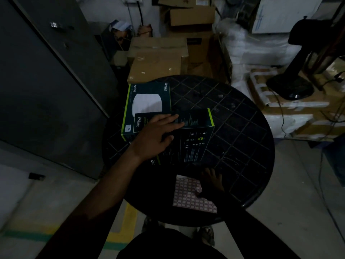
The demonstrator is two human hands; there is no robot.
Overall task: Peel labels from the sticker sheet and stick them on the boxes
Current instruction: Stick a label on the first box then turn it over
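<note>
Nearest the camera, the sticker sheet (192, 193) lies flat at the near edge of the round black table (242, 118), a pink grid of small labels that looks mostly full. On it rests the right hand (211, 182), deep in shadow; whether its fingers pinch a label or simply press the sheet I cannot tell. Farther out, the left hand (158, 133) lies on the near box (188, 143), fingers straight and spread across its upper face, steadying it rather than gripping. That box leans over the far box (147, 103), which lies flat and already carries a small white label (128, 128) at its near left corner. By my reading one box is done, while the near one shows no label yet and awaits its turn.
</note>
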